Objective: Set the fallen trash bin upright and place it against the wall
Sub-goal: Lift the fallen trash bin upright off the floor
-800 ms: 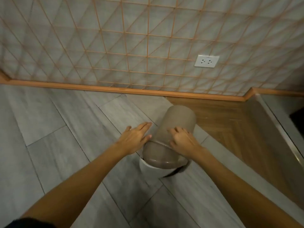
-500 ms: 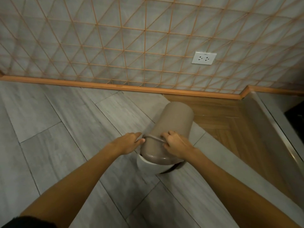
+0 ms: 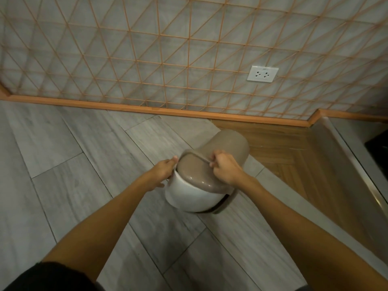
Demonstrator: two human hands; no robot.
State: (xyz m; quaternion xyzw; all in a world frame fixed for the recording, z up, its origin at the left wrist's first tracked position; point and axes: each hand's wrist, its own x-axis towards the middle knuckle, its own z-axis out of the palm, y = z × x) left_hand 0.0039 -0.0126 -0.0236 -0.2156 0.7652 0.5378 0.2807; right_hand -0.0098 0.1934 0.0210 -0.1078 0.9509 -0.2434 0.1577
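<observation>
Both hands, left point(image 3: 165, 170) and right point(image 3: 225, 170), grip tilted trash bin point(image 3: 226, 143); no legible writing.

Bare grey plank floor point(image 3: 63, 164) lies open to the left of the taupe cylindrical plastic trash bin point(image 3: 226, 143) and towards the camera; the strip between bin and the grey wall with orange lattice lines point(image 3: 147, 59) is unobstructed down to the orange skirting board point(image 3: 126, 106); the brown herringbone wood patch point(image 3: 283, 148) on the right is free, yet a raised metal-edged ledge point(image 3: 346, 156) bounds it; both forearms flank the bin's near end.
</observation>
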